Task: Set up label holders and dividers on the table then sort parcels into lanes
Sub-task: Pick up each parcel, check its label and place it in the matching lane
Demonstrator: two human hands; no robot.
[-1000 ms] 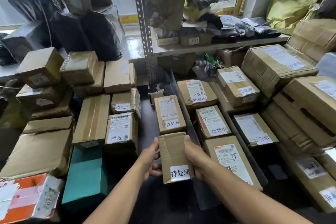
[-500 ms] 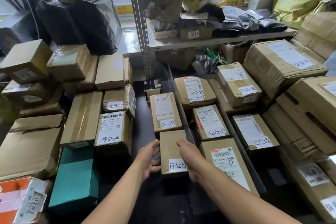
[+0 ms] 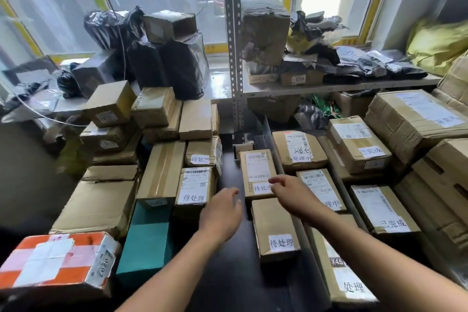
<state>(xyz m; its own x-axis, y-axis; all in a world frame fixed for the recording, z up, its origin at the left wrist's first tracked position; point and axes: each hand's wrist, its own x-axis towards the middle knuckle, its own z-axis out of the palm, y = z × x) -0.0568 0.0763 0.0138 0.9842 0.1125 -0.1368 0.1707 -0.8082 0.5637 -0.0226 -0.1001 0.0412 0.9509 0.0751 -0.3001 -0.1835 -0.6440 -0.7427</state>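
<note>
Sorting is in hand. The left hand (image 3: 222, 213) and right hand (image 3: 291, 195) both hover empty, fingers loosely spread, gripping nothing. The small box (image 3: 274, 228) lies flat on the table (image 3: 228, 286), in the lane left of the divider (image 3: 265, 132), just in front of a labelled box (image 3: 257, 172). Next move, by my judgement, is a reach to the stacked boxes (image 3: 193, 187) along the table's left side for another parcel.

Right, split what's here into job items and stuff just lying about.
Job:
- front parcel, labelled 待处理
- rear parcel behind it
- lane divider
- left hand and right hand, both empty

Lying about:
- black bags
- yellow bag
- teal box
</note>
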